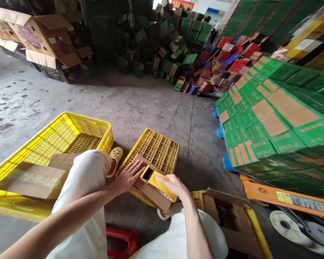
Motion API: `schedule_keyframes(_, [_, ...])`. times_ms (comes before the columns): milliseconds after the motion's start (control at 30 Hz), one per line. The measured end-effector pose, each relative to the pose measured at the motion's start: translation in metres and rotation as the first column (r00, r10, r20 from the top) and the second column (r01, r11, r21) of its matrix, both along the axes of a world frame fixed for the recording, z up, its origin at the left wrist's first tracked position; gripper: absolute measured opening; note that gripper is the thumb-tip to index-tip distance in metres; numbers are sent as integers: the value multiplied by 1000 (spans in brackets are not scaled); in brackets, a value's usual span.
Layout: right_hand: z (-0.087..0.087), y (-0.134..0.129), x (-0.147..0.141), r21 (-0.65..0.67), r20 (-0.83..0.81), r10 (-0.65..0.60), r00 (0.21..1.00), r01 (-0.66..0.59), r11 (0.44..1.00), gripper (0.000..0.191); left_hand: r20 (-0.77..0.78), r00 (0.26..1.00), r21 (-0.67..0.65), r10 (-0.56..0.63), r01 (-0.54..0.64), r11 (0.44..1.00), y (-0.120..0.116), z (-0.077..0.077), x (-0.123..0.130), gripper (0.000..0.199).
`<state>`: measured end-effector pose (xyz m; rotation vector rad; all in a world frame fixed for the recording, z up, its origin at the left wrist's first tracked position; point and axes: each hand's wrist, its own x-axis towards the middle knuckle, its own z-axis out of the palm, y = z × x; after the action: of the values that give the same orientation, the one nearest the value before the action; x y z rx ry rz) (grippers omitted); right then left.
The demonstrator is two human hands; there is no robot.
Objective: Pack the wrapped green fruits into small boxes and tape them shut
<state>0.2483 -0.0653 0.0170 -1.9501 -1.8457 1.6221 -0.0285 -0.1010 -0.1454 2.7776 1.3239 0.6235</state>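
Note:
A brown cardboard box [153, 191] lies across an upturned yellow crate [162, 149] between my knees. My left hand [130, 175] rests on the box's left end, fingers stretched out and flat. Wrapped round a yellow tape dispenser [155, 180], my right hand [173, 184] holds it on top of the box. The dispenser's dark front end points toward my left hand. Its underside, where it meets the cardboard, is hidden.
On the left stands a large yellow basket [97, 124] with a taped carton [34, 180] inside. Flattened cardboard [239, 223] fills a crate at lower right, near an orange pallet jack [294, 198]. Green boxes [270, 118] are stacked on a blue pallet. A red stool [129, 239] shows below.

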Motion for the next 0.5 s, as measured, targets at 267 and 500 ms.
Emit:
schedule_keyframes(267, [-1, -5, 0, 52, -19, -14, 1000, 15, 999, 39, 18, 999, -22, -38, 39, 999, -2, 4, 6, 126])
schedule_keyframes(500, [-4, -4, 2, 15, -42, -20, 999, 20, 1000, 43, -10, 999, -46, -49, 48, 998, 0, 6, 2, 122])
